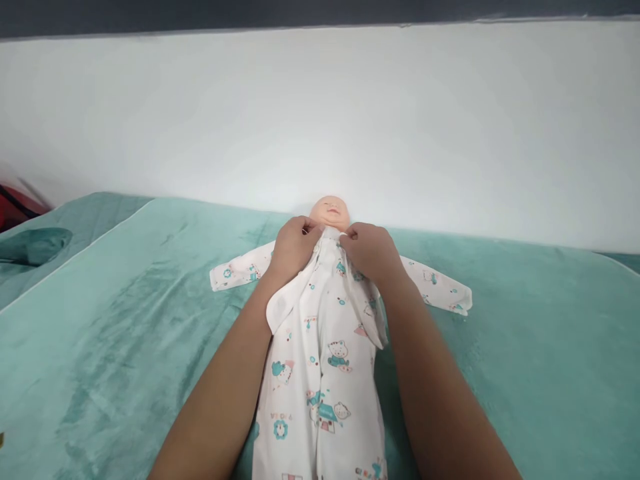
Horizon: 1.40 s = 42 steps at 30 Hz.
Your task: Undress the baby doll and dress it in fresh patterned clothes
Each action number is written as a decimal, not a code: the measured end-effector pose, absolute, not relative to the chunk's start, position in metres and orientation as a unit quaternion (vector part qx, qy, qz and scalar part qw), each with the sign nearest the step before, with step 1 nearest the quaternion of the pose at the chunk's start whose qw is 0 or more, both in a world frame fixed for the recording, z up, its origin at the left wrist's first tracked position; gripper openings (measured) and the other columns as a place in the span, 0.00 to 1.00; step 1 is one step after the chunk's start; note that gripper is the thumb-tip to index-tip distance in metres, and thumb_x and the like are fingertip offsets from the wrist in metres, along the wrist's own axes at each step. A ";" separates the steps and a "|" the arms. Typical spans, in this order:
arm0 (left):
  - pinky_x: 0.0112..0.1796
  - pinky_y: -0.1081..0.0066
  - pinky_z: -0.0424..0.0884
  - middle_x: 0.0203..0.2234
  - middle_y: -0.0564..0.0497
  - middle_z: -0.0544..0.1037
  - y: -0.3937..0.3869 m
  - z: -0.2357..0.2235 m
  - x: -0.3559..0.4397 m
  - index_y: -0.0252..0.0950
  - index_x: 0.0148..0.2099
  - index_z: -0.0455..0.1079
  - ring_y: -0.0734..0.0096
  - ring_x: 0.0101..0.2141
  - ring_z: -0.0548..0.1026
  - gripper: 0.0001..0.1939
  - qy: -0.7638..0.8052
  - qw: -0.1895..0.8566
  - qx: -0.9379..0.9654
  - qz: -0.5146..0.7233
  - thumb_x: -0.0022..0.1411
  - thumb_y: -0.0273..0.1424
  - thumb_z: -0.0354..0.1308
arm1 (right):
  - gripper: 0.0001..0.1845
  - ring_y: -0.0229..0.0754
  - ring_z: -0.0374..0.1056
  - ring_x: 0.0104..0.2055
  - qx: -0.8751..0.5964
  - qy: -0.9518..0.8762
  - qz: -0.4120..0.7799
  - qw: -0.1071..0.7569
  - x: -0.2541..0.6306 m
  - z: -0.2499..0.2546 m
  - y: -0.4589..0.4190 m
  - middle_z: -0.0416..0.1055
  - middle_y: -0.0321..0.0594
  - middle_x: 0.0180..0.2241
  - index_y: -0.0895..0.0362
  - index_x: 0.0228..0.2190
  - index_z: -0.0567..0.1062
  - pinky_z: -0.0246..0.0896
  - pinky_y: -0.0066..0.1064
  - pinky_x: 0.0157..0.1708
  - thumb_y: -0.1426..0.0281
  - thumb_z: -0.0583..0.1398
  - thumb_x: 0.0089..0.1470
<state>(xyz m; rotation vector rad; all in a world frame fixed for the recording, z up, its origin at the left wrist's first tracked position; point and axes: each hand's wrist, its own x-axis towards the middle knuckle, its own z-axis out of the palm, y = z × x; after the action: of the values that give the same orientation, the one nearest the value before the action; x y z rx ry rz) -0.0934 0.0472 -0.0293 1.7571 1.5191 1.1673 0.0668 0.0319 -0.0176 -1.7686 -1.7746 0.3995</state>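
A baby doll (331, 209) lies on its back, its head near the wall. White baby clothes (320, 373) with teal and pink animal prints cover its body, and both sleeves spread out sideways. At the neck, my left hand (295, 248) pinches the jacket's edge on the left side. Opposite it, my right hand (371, 251) has its fingers closed on the jacket's other edge, just below the doll's chin. The jacket front hangs apart over the printed trousers. My fingers partly hide the collar.
A teal plush blanket (140, 320) is spread beneath the doll. The white wall (320, 113) rises right behind the head. Something red and black (20, 208) sits at the far left edge.
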 end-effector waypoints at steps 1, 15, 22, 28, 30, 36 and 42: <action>0.38 0.68 0.65 0.30 0.49 0.78 0.047 -0.029 -0.094 0.35 0.32 0.72 0.67 0.33 0.72 0.07 0.559 0.280 0.651 0.430 0.60 0.32 0.57 | 0.09 0.40 0.60 0.27 -0.657 -0.656 0.174 0.326 0.068 -0.018 0.033 0.69 0.37 0.23 0.55 0.20 0.68 0.50 0.32 0.29 0.70 0.57 0.50; 0.35 0.71 0.65 0.27 0.52 0.76 0.048 -0.022 -0.091 0.35 0.33 0.71 0.71 0.29 0.70 0.05 0.519 0.316 0.627 0.488 0.60 0.30 0.56 | 0.08 0.39 0.62 0.31 -0.618 -0.599 0.178 0.477 0.037 -0.016 0.024 0.69 0.37 0.28 0.55 0.25 0.68 0.55 0.32 0.35 0.65 0.57 0.53; 0.24 0.74 0.57 0.20 0.54 0.70 0.035 -0.009 -0.089 0.34 0.32 0.69 0.78 0.20 0.62 0.05 0.465 0.489 0.516 0.528 0.58 0.31 0.58 | 0.16 0.41 0.57 0.30 -0.683 -0.625 0.054 0.375 0.042 -0.013 0.017 0.63 0.40 0.30 0.54 0.26 0.63 0.49 0.32 0.31 0.59 0.64 0.47; 0.26 0.75 0.58 0.21 0.54 0.70 0.041 -0.017 -0.091 0.34 0.31 0.72 0.79 0.21 0.62 0.07 0.488 0.481 0.534 0.496 0.57 0.32 0.60 | 0.15 0.39 0.53 0.25 -0.675 -0.669 0.111 0.291 0.055 -0.009 0.016 0.62 0.37 0.20 0.55 0.18 0.60 0.44 0.32 0.28 0.68 0.55 0.55; 0.26 0.75 0.58 0.22 0.54 0.71 0.041 -0.017 -0.092 0.33 0.31 0.72 0.79 0.21 0.62 0.07 0.489 0.475 0.536 0.497 0.57 0.32 0.59 | 0.17 0.38 0.54 0.24 -0.670 -0.664 0.141 0.301 0.059 -0.007 0.017 0.62 0.36 0.20 0.55 0.18 0.60 0.45 0.32 0.27 0.66 0.55 0.56; 0.27 0.75 0.60 0.21 0.54 0.71 0.041 -0.018 -0.092 0.33 0.31 0.73 0.78 0.22 0.64 0.07 0.484 0.469 0.540 0.503 0.57 0.32 0.60 | 0.21 0.41 0.60 0.29 -0.693 -0.648 0.154 0.275 0.051 -0.007 0.013 0.69 0.42 0.31 0.55 0.29 0.67 0.49 0.32 0.28 0.50 0.59 0.52; 0.30 0.74 0.63 0.23 0.53 0.74 0.044 -0.022 -0.092 0.33 0.32 0.74 0.76 0.25 0.68 0.07 0.492 0.438 0.565 0.497 0.55 0.33 0.61 | 0.10 0.38 0.57 0.25 -0.696 -0.653 0.154 0.254 0.052 -0.013 0.020 0.67 0.35 0.24 0.55 0.22 0.63 0.47 0.31 0.27 0.66 0.54 0.53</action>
<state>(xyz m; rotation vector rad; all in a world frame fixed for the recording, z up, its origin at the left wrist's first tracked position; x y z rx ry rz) -0.0925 0.0440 -0.0224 1.4055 1.2221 1.2361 0.0524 0.0199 -0.0129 -1.8928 -1.7753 0.4198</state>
